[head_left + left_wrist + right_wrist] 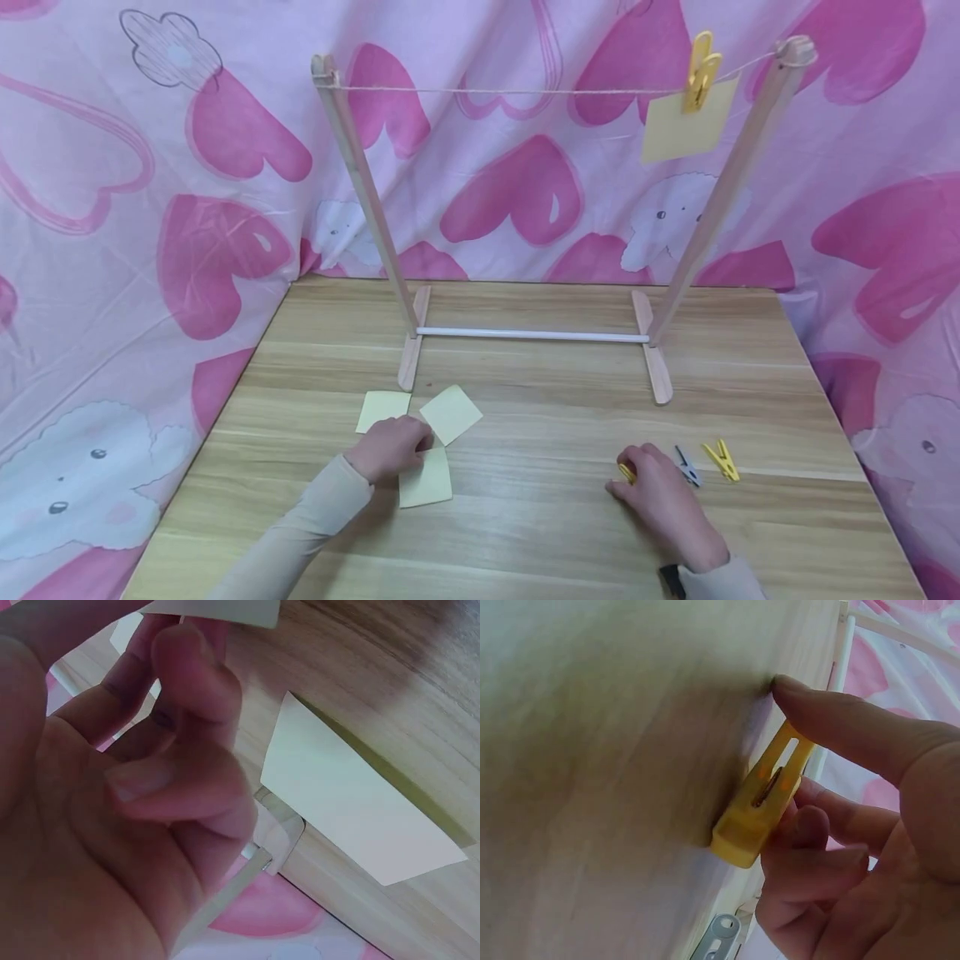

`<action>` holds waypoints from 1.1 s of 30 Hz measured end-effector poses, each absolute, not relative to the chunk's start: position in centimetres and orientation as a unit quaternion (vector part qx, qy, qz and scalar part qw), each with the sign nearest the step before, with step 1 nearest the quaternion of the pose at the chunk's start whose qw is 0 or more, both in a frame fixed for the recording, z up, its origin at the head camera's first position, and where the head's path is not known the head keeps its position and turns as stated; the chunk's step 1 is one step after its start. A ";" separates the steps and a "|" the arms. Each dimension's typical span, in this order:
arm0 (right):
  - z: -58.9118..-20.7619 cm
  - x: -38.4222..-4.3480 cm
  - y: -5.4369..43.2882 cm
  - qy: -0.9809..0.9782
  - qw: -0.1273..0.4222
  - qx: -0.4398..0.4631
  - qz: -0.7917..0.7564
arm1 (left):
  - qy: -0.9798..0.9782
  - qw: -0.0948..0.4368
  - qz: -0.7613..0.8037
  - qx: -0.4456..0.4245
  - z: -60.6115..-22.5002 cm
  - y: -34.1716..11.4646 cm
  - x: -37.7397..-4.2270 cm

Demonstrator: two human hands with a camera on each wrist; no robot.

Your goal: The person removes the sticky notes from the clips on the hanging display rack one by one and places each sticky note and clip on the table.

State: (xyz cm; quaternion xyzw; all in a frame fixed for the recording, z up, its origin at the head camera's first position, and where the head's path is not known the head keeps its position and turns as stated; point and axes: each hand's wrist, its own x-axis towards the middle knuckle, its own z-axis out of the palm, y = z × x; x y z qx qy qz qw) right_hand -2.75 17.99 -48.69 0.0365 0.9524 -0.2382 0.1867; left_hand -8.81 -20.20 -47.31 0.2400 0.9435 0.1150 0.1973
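My left hand (pixel 393 447) is over three pale yellow paper notes. Its thumb and finger pinch the edge of the nearest note (pixel 426 482), whose edge crosses in front of the fingers in the left wrist view. A second note (pixel 452 414) lies to the right of the hand, and a third (pixel 382 408) sits behind it, partly covered. On the right, my right hand (pixel 663 497) pinches a yellow clothespin (pixel 754 810) between thumb and fingers, close to the tabletop. Beside that hand lie a grey-blue clothespin (pixel 687 468) and another yellow clothespin (pixel 722 460).
Behind the hands stands a wooden frame (pixel 705 217) with a string (pixel 510 90) tied between its posts. One note (pixel 678 133) hangs at the string's right end from a yellow clothespin (pixel 701 73). A white bar (pixel 532 335) joins the feet. Pink heart-patterned cloth (pixel 247 250) surrounds the table.
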 end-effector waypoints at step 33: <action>-42.9 -4.8 20.1 0.955 -0.078 -0.019 -0.284 | 0.913 0.184 0.198 0.307 -44.4 -20.2 -10.9</action>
